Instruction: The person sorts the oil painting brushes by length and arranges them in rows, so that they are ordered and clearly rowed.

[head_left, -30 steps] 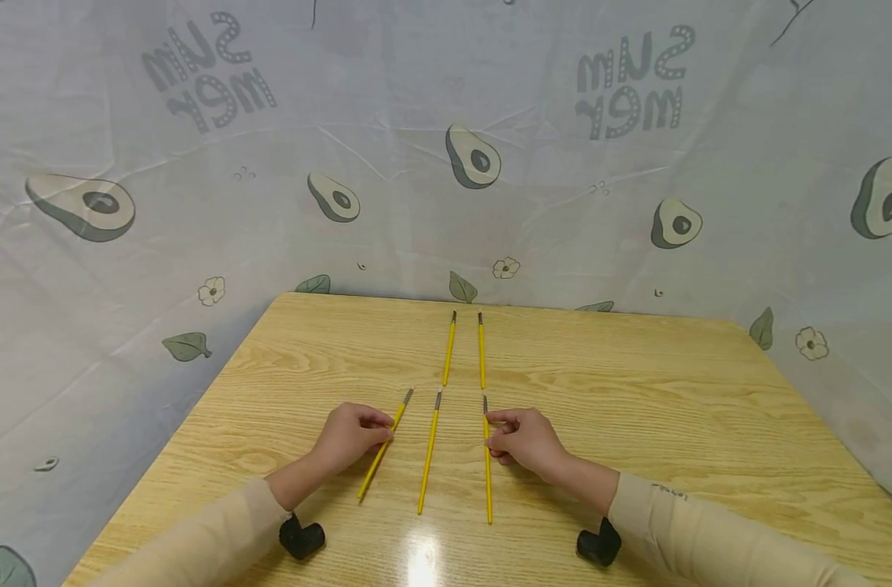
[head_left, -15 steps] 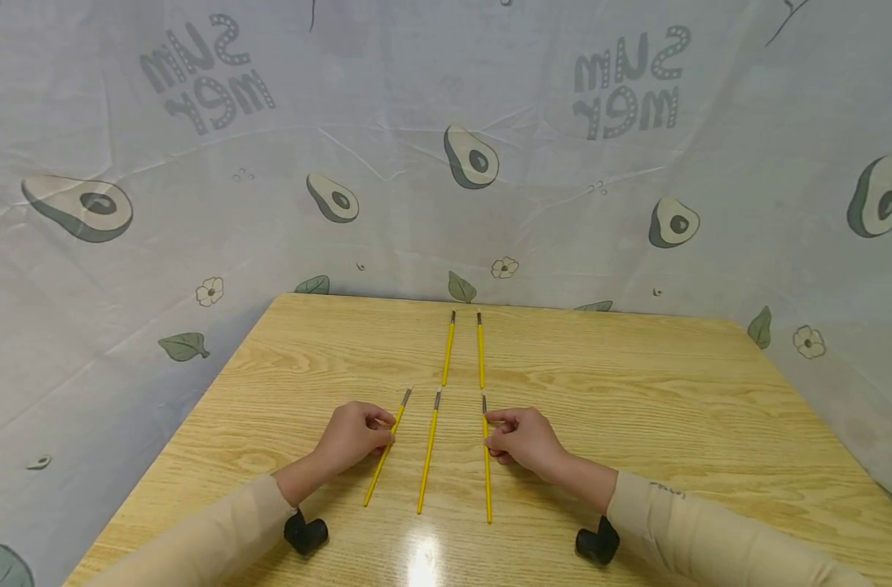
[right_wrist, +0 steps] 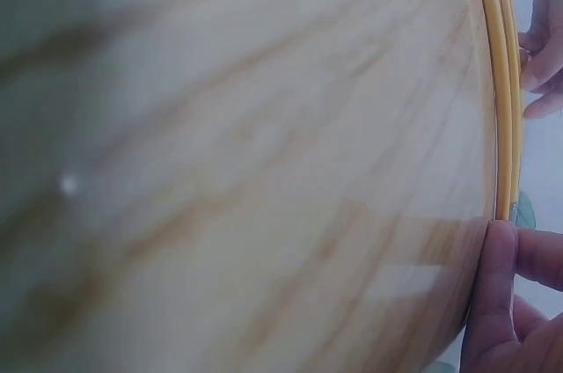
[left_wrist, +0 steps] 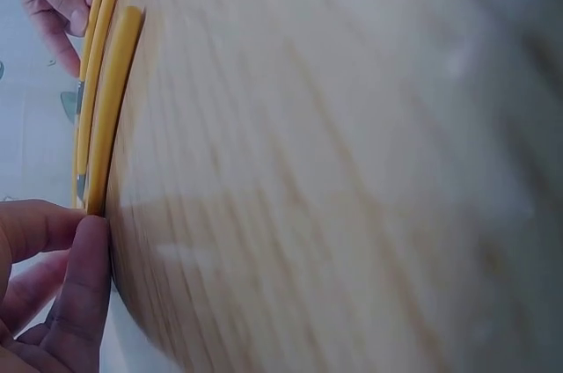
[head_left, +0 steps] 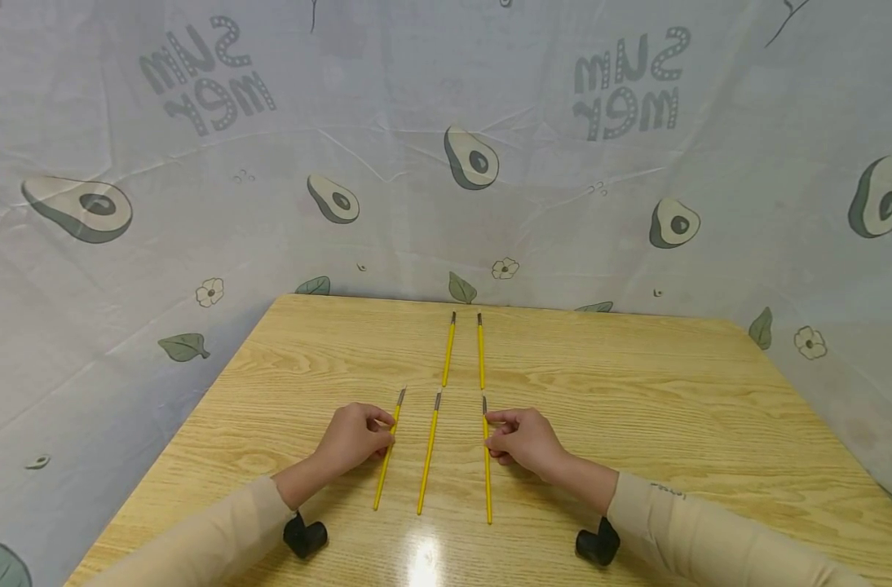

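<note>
Near the middle of the table, my left hand (head_left: 352, 440) pinches a thin yellow paintbrush (head_left: 381, 487) between thumb and fingers, its dark tip pointing away and leaning slightly right. In the left wrist view, the thumb and index finger meet at that brush's handle (left_wrist: 114, 109). My right hand (head_left: 528, 444) pinches another yellow paintbrush (head_left: 488, 489) just below its dark ferrule; this one lies nearly straight away from me. Between the two hands a third paintbrush (head_left: 429, 452) lies untouched. The right wrist view has the right thumb (right_wrist: 500, 250) at the handle's side.
Two more yellow paintbrushes, a left one (head_left: 449, 350) and a right one (head_left: 481, 350), lie farther back, end to end with the middle and right brushes. The wooden table (head_left: 637, 383) reaches a printed cloth (head_left: 563, 244) behind. Black wrist cameras (head_left: 305, 536) hang under both sleeves.
The paintbrush in my left hand has turned more upright in the head view: its near end swung right, its tip slightly left. The right hand and the other brushes stayed put.
</note>
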`<state>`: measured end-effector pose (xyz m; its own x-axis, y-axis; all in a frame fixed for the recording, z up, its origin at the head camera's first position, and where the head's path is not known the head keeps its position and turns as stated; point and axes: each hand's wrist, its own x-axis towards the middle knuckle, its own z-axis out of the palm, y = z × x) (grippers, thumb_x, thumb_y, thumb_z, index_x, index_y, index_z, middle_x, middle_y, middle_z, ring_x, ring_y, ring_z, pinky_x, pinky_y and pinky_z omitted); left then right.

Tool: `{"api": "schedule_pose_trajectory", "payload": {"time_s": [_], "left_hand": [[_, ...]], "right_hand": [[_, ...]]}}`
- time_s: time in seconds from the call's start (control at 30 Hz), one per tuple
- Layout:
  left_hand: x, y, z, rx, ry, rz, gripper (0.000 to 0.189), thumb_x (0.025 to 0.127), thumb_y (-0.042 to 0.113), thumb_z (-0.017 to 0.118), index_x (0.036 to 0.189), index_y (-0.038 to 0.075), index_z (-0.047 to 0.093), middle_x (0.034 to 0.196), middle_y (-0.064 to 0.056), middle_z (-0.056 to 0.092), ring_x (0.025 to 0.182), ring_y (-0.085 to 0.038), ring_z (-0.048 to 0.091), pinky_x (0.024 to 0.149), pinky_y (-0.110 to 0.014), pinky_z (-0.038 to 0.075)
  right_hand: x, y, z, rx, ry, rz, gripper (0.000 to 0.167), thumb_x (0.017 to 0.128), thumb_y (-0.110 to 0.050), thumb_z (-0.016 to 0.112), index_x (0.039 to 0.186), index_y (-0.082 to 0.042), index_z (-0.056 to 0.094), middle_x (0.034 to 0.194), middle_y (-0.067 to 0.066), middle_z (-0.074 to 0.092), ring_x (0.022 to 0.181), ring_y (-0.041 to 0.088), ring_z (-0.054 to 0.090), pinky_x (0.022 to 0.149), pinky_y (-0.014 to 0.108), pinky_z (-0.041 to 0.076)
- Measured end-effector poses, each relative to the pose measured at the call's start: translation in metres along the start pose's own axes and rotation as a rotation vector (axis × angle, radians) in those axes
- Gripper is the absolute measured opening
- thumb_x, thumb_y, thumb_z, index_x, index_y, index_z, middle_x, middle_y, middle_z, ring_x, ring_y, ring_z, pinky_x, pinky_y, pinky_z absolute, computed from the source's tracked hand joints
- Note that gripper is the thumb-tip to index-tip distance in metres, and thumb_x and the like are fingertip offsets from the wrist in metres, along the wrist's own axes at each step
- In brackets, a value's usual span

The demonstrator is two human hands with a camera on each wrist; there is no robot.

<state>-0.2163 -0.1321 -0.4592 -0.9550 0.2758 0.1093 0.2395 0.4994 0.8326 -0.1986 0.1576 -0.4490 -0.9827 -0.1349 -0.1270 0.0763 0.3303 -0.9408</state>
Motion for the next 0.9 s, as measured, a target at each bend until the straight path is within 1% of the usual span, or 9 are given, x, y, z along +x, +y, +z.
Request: {"api": "schedule_pose_trajectory", "payload": {"time_s": [0.23, 0.53, 0.9], "left_hand": [[-0.0009, 0.001, -0.0012, -0.013, -0.018, -0.007, 0.015, 0.083, -0.002, 0.071, 0.098, -0.005, 0.071, 0.065, -0.003, 0.066, 0.053, -0.016, 0.064, 0.049, -0.028, 0.054], [-0.0012, 0.0028, -0.0016, -0.031, -0.014, -0.015, 0.015, 0.083, -0.002, 0.072, 0.098, -0.005, 0.071, 0.066, -0.004, 0.065, 0.054, -0.017, 0.064, 0.049, -0.029, 0.054], [-0.0005, 0.002, -0.0023, -0.044, -0.017, -0.019, 0.015, 0.084, -0.001, 0.072, 0.098, -0.006, 0.071, 0.066, -0.004, 0.067, 0.055, -0.017, 0.065, 0.05, -0.029, 0.055]], "right_hand": [[-0.0008, -0.0011, -0.001, 0.008, -0.01, 0.003, 0.045, 0.083, 0.008, 0.07, 0.127, 0.009, 0.059, 0.077, 0.011, 0.062, 0.069, 0.023, 0.068, 0.057, 0.035, 0.058], [-0.0001, -0.0009, -0.0014, 0.01, -0.019, -0.001, 0.046, 0.083, 0.009, 0.07, 0.127, 0.01, 0.058, 0.077, 0.011, 0.063, 0.07, 0.023, 0.068, 0.058, 0.035, 0.058], [0.0, -0.0014, -0.0005, 0.002, -0.004, 0.018, 0.044, 0.083, 0.009, 0.069, 0.126, 0.009, 0.059, 0.076, 0.01, 0.063, 0.067, 0.022, 0.067, 0.057, 0.034, 0.058]]}}
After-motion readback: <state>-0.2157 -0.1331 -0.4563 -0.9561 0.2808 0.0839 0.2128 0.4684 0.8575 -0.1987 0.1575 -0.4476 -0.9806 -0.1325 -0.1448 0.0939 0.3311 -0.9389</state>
